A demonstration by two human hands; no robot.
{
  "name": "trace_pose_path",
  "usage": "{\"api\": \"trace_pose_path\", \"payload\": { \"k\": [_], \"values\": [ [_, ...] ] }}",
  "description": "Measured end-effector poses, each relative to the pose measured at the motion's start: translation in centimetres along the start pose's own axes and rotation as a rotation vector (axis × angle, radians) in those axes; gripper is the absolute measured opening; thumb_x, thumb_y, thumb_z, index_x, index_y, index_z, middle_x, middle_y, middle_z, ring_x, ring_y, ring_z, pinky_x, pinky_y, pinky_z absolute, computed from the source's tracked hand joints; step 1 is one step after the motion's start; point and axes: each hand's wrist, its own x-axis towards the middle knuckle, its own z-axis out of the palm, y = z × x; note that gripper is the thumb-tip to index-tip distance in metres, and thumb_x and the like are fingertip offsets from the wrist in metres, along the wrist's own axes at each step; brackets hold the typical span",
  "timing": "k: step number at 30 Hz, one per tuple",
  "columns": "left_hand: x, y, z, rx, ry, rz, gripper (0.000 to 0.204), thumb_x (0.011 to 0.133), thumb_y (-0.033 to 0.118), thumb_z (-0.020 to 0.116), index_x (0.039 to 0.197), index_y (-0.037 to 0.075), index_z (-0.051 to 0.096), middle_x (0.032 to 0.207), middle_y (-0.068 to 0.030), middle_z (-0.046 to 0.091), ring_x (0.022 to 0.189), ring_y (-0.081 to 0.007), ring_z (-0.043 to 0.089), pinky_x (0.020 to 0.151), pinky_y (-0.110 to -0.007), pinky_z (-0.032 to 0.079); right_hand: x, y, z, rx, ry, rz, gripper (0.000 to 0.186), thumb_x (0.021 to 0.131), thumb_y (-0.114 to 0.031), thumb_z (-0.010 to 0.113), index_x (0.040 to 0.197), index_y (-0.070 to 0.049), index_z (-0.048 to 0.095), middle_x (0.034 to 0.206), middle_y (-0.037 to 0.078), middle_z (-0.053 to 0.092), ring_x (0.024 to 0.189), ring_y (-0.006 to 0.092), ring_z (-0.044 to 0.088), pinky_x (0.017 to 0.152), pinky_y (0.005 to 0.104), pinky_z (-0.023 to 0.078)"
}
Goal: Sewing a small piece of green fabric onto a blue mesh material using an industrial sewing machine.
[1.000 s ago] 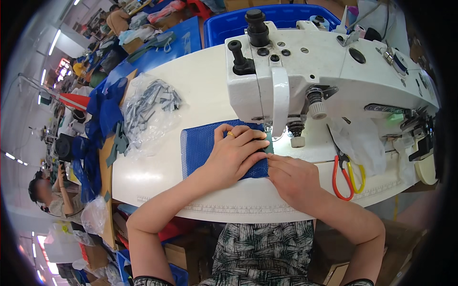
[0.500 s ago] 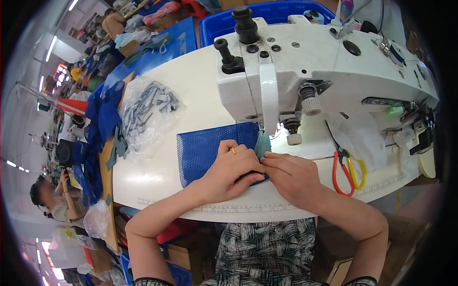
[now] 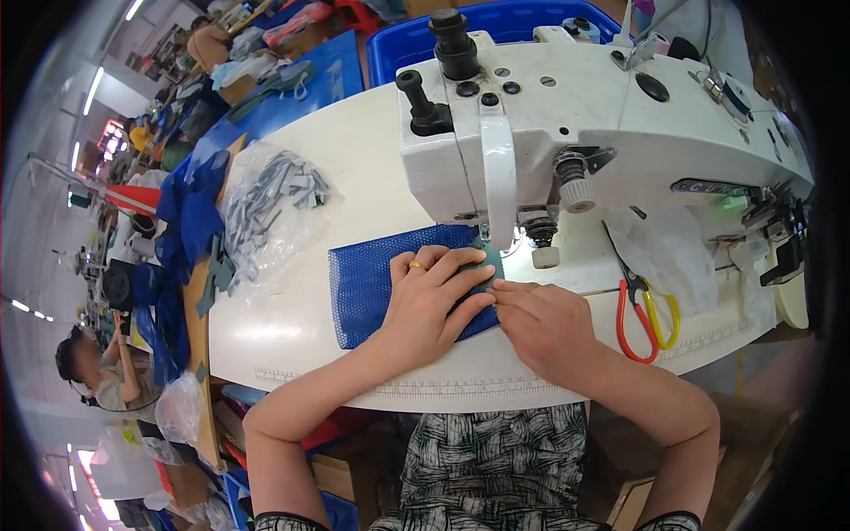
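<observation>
head view: left hand [image 3: 431,296] and right hand [image 3: 546,326] meet over blue mesh fabric [image 3: 361,288]

the left hand lies on the mesh with its fingers fanned out and pressing down, not clenched; a gold-coloured ring [image 3: 417,265] sits on one finger. the mesh lies flat beneath this hand and spreads out to its left. under and just past the left fingertips is a dull green fabric strip [image 3: 492,258], along the mesh's right-hand side. the right hand is bent, its fingers gathered and their tips at the near end of that strip, right by the left thumb; its own thumb is hidden, so i cannot tell whether it pinches the cloth.

just beyond the left fingertips, the far right corner of the mesh reaches the presser foot [image 3: 484,233] of a white sewing machine [image 3: 531,150], whose arm runs off beyond and to the right of the right hand. to the right of the right hand, well apart from it, lie thread scissors [image 3: 635,284] with one red and one yellow handle. beyond and left of the left hand, a clear plastic bag [image 3: 274,257] holds grey-green strips [image 3: 276,196]. nearer than both hands, ruler markings [image 3: 460,388] follow the white tabletop's [image 3: 257,327] curved edge.
</observation>
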Motion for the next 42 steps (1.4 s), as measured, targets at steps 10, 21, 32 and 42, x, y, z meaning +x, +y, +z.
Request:
{"api": "trace_pose_path", "payload": {
  "k": [10, 21, 32, 42],
  "values": [
    [1.1, -2.4, -0.8, -0.105, -0.006, 0.102, 0.018, 0.095, 0.023, 0.074, 0.11, 0.013, 0.075, 0.121, -0.002, 0.068, 0.114, -0.0235, 0.056, 0.101, -0.042, 0.031, 0.5, 0.4, 0.7, 0.006, 0.051, 0.011, 0.023, 0.08, -0.008, 0.069, 0.102, -0.002, 0.072, 0.119, 0.012, 0.074, 0.111, 0.0242, 0.073, 0.083, 0.0345, 0.059],
    [1.0, 0.0, -1.6, -0.124, -0.024, 0.179, 0.017, 0.094, 0.029, 0.076, 0.103, 0.014, 0.073, 0.118, -0.0021, 0.068, 0.114, -0.0231, 0.059, 0.103, -0.046, 0.028, 0.1, -0.1, 0.3, -0.002, 0.043, -0.059, 0.024, 0.076, -0.013, 0.071, 0.098, -0.002, 0.072, 0.108, 0.008, 0.072, 0.106, 0.0239, 0.068, 0.083, 0.0352, 0.055],
    [0.4, -0.4, -0.1, -0.044, 0.014, 0.062, 0.02, 0.098, 0.022, 0.07, 0.114, 0.011, 0.076, 0.125, -0.0037, 0.068, 0.121, -0.0241, 0.059, 0.104, -0.048, 0.03, 0.1, -0.1, 0.3, 0.0, 0.058, -0.036, 0.02, 0.077, -0.009, 0.07, 0.096, -0.003, 0.073, 0.103, 0.005, 0.073, 0.101, 0.0206, 0.068, 0.085, 0.0366, 0.051],
    [1.7, -1.5, 0.2, -0.016, 0.075, 0.052, 0.021, 0.099, 0.02, 0.068, 0.115, 0.01, 0.076, 0.126, -0.0046, 0.066, 0.123, -0.0266, 0.057, 0.105, -0.045, 0.034, 0.6, 0.3, 0.6, -0.014, 0.041, 0.031, 0.024, 0.082, -0.009, 0.071, 0.104, -0.001, 0.072, 0.115, 0.008, 0.074, 0.108, 0.0238, 0.068, 0.09, 0.0396, 0.052]
  ]
}}
